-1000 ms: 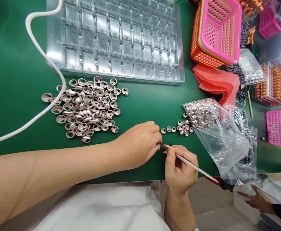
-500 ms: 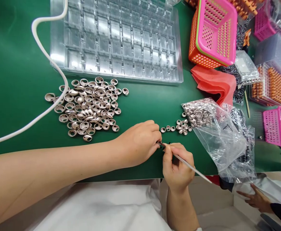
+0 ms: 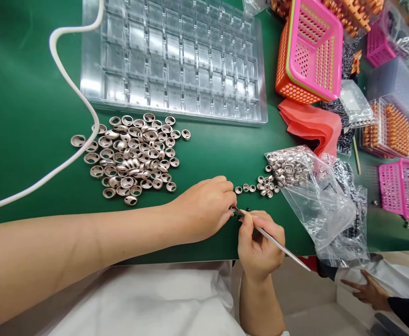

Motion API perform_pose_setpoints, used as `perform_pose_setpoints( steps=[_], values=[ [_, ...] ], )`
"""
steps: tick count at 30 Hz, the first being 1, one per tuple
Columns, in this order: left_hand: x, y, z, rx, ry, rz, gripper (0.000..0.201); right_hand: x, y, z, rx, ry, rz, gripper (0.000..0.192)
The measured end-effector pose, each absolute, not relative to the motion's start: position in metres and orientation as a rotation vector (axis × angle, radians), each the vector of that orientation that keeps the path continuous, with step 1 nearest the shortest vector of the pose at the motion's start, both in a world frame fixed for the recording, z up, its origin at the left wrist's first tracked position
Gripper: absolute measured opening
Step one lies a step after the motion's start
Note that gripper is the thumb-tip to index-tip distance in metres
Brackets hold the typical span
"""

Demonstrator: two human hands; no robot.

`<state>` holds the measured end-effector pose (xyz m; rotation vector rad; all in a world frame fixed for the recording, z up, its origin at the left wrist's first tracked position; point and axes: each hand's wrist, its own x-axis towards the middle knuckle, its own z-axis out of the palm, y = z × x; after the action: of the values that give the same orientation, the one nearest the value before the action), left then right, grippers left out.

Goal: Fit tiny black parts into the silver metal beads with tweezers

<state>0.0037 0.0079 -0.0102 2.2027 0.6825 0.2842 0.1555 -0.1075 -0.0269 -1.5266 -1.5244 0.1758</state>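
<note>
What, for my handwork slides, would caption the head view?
Right hand holds a slim tool to the left hand, near small silvery pieces.

A slim, straight tool [image 3: 282, 248], pale along its shaft and darker toward the front, slants in the right hand [image 3: 261, 245], its tapered rear end reaching past the near edge of the surface [image 3: 211, 149]. Its front end meets a small piece [image 3: 233, 209], mostly hidden in the left hand [image 3: 206, 210].

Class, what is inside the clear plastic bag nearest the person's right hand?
Small, round, silver metal parts crowd the far end of the clear plastic bag; whatever lies beneath the topmost ones is covered.
</note>
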Motion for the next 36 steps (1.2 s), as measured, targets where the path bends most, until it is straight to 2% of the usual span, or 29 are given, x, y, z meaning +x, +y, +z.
perform_pose_setpoints(
  steps=[10, 16, 23, 28, 32, 36],
  values=[
    [0.004, 0.006, -0.014, 2.214, 0.670, 0.322, 0.006, 0.156, -0.104, -0.016, -1.614, -1.654, 0.185, 0.029],
    [0.005, 0.007, -0.012, 2.192, 0.682, 0.280, 0.008, 0.159, -0.098, -0.004, -1.616, -1.891, 0.061, 0.030],
    [0.006, 0.008, -0.007, 2.177, 0.702, 0.175, 0.009, 0.161, -0.093, -0.007, -1.581, -1.903, 0.034, 0.027],
    [0.005, 0.007, -0.005, 2.183, 0.714, 0.181, 0.007, 0.162, -0.098, -0.015, -1.646, -1.658, 0.200, 0.018],
    [0.004, 0.006, -0.007, 2.194, 0.715, 0.215, 0.007, 0.160, -0.106, -0.015, -1.677, -1.165, 0.304, 0.007],
    [0.004, 0.007, -0.008, 2.212, 0.705, 0.236, 0.008, 0.162, -0.114, -0.011, -1.683, -0.908, 0.323, 0.010]
  ],
)
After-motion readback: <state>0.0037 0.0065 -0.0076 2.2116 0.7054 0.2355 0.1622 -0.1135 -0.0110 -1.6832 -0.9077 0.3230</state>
